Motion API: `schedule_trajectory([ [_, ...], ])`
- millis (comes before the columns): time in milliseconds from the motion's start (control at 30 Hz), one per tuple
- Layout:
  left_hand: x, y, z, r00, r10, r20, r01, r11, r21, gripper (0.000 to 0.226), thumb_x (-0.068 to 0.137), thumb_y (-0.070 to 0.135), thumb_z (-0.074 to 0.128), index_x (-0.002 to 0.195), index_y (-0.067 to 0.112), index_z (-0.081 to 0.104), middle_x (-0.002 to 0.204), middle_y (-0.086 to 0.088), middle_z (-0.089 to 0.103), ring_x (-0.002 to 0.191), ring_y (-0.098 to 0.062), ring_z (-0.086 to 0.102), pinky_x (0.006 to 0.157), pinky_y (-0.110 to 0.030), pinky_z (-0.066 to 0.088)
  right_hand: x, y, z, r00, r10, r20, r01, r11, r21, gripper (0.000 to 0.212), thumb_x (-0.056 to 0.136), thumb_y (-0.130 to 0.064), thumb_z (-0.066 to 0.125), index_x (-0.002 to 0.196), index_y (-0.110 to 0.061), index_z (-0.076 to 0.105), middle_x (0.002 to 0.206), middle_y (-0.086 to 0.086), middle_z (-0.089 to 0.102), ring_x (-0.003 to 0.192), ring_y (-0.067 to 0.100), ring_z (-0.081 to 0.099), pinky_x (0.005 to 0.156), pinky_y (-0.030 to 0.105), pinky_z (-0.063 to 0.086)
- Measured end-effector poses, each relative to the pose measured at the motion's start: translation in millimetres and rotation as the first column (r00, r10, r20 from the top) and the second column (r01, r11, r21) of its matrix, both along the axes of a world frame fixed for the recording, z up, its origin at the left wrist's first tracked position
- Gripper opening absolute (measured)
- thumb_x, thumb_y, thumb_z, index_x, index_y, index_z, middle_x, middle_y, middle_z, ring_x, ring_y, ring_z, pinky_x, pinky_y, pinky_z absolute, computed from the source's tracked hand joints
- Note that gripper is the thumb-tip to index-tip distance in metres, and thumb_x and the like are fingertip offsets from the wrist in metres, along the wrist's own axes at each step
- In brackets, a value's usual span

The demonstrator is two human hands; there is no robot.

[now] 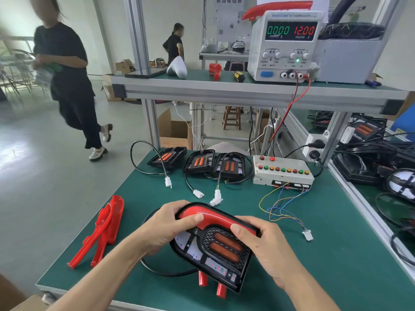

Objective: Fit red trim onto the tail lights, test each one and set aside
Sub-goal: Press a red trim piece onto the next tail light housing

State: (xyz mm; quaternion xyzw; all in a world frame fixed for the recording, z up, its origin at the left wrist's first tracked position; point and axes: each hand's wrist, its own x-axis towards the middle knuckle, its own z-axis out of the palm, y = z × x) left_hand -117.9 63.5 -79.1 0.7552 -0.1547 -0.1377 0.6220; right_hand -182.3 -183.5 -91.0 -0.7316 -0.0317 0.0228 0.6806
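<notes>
I hold a black tail light (pixel 224 250) with two orange lenses over the green table (pixel 325 265). A red trim (pixel 213 215) lies along its top edge. My left hand (pixel 170 223) grips the light's left end, thumb pressing on the trim. My right hand (pixel 267 243) grips the right side, thumb on the trim too. Two red pegs (pixel 211 283) stick out below the light. Loose red trim pieces (pixel 102 230) lie at the table's left. Three more tail lights (pixel 202 163) with cables and white plugs stand at the back.
A test box (pixel 281 173) with coloured buttons sits at the back right, its thin wires ending in a white connector (pixel 307 235). A power supply (pixel 285 43) reading 12.00 V stands on the upper shelf. More lights and cables (pixel 377 162) fill the bench at right. A person (pixel 67 81) walks at left.
</notes>
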Motion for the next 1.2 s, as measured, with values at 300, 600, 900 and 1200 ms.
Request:
schedule_trajectory([
  [300,-0.1,1.3,-4.0,1.000,-0.002,0.015,0.001,0.999,0.034,0.057,0.071,0.060,0.082,0.101,0.013,0.071,0.090,-0.007,0.076,0.082,-0.015,0.070,0.077,-0.026,0.055,-0.2,-3.6,3.1,1.000,0.013,-0.020,-0.013,1.000,0.010,0.028,0.084,-0.041,0.079,0.111,-0.034,0.078,0.103,-0.001,0.080,0.098,0.016,0.076,0.084,0.016,0.055],
  [600,-1.7,6.4,-4.7,0.996,0.003,-0.090,-0.014,0.993,-0.118,0.060,0.076,0.045,0.080,0.113,-0.002,0.069,0.111,-0.027,0.072,0.100,-0.033,0.069,0.099,-0.052,0.053,-1.0,-8.5,2.9,0.995,0.098,-0.032,-0.096,0.994,0.054,0.032,0.089,-0.047,0.067,0.120,-0.039,0.071,0.119,-0.002,0.075,0.115,0.017,0.069,0.104,0.034,0.050],
  [900,-6.8,4.8,-2.0,0.998,0.005,-0.063,-0.012,0.993,-0.113,0.060,0.075,0.044,0.080,0.112,-0.001,0.067,0.109,-0.029,0.069,0.095,-0.026,0.068,0.094,-0.045,0.054,1.4,-9.9,-8.2,0.997,0.070,-0.028,-0.068,0.995,0.073,0.035,0.088,-0.043,0.069,0.121,-0.034,0.072,0.116,0.003,0.076,0.111,0.022,0.071,0.107,0.048,0.051],
  [1200,-4.5,-1.0,-4.2,0.992,0.021,-0.121,-0.043,0.982,-0.184,0.071,0.062,0.037,0.089,0.116,-0.002,0.065,0.106,-0.020,0.073,0.095,-0.027,0.070,0.084,-0.035,0.056,-1.5,-9.1,-2.2,0.998,0.054,0.038,-0.053,0.998,-0.039,0.035,0.083,-0.057,0.073,0.116,-0.045,0.067,0.116,-0.007,0.075,0.109,0.011,0.070,0.097,0.028,0.050],
])
